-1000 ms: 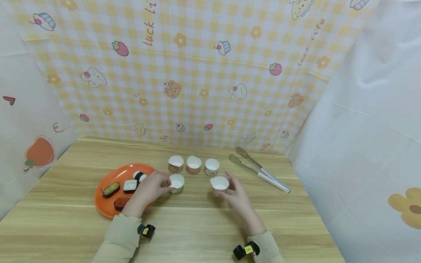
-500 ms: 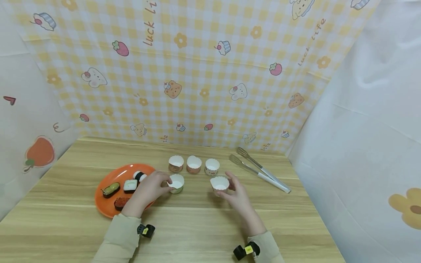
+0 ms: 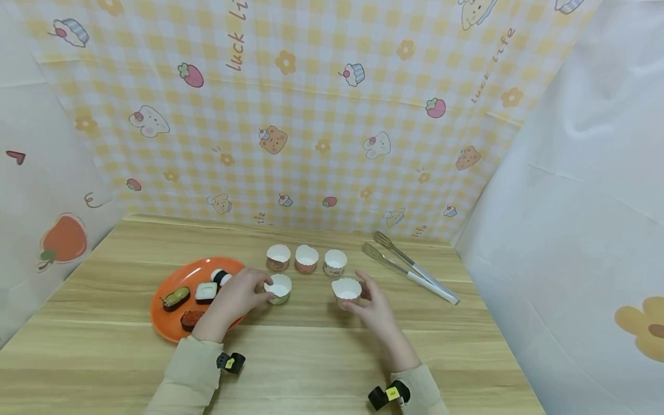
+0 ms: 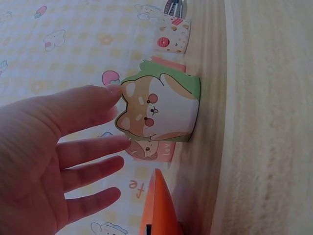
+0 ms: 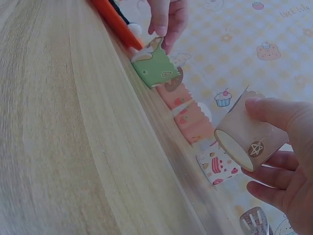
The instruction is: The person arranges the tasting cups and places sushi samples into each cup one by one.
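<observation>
Left hand: the Left hand [image 3: 240,293] pinches the rim of the green cup [image 4: 161,107], thumb and fingertips at its edge.
Green cup: printed with a dog's face, opening upward, just beside the orange plate [image 3: 162,323]; its base seems to rest on the wooden table [image 3: 311,369], though the views do not settle it.
Right hand: the Right hand [image 3: 374,305] grips the beige cup [image 5: 244,132] between thumb and fingers.
Beige cup: held clear of the table, opening upward, star mark on its side, well apart from the green cup.
Back row: 3 more paper cups stand upright behind the 2 held cups: a brownish-pink cup [image 3: 278,265] at the left, a pink cup [image 3: 306,267] in the middle, a cake-print cup [image 3: 334,269] at the right.
Plate: orange, under the left forearm, with 4 sushi pieces [image 3: 206,293] in sight.
Tongs: the metal tongs [image 3: 427,286] lie spread on the table, to the right of the cups, handles toward the near right.
Wrists: 2 beige sleeves [image 3: 193,369], each with a small black camera [image 3: 231,363].
Backdrop: yellow-and-white checked cloth [image 3: 321,115] with bears, strawberries and cupcakes; white cloth [image 3: 581,230] at both sides.
</observation>
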Motion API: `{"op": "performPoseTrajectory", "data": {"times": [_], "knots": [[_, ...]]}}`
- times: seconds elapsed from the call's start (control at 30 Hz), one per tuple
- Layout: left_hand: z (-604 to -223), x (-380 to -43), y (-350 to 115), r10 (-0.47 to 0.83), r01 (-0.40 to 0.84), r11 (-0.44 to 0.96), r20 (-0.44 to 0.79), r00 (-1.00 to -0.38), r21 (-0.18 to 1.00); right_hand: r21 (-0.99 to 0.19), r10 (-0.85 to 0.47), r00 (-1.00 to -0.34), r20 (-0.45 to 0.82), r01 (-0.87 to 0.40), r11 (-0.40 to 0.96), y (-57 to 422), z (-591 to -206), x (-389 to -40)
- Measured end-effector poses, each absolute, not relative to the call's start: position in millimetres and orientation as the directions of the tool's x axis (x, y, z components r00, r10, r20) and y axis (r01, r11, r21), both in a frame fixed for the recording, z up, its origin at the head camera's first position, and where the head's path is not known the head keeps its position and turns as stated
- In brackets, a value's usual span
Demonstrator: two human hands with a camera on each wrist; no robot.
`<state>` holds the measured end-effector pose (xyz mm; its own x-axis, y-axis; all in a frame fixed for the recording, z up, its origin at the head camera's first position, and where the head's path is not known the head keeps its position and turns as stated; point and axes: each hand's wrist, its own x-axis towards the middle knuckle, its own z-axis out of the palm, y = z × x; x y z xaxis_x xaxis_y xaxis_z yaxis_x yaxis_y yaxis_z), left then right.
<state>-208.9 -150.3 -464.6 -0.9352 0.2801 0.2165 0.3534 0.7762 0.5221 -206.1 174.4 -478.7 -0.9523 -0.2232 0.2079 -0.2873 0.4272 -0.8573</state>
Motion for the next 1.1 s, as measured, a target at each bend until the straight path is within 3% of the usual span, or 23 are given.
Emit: {"op": "performPoseTrajectory", "data": {"times": [0.8, 1.1], "knots": [[-445, -204, -133, 0.227, 0.388, 0.679, 0.324, -0.918, 0.624, -0.847, -0.227, -0.950, 0.213, -0.295, 0.441, 173, -480, -207], [-433, -206, -120, 0.289, 0.461, 0.653, 0.366, -0.885, 0.600, -0.853, -0.225, -0.954, 0.200, -0.282, 0.440, 173, -479, -207]]}}
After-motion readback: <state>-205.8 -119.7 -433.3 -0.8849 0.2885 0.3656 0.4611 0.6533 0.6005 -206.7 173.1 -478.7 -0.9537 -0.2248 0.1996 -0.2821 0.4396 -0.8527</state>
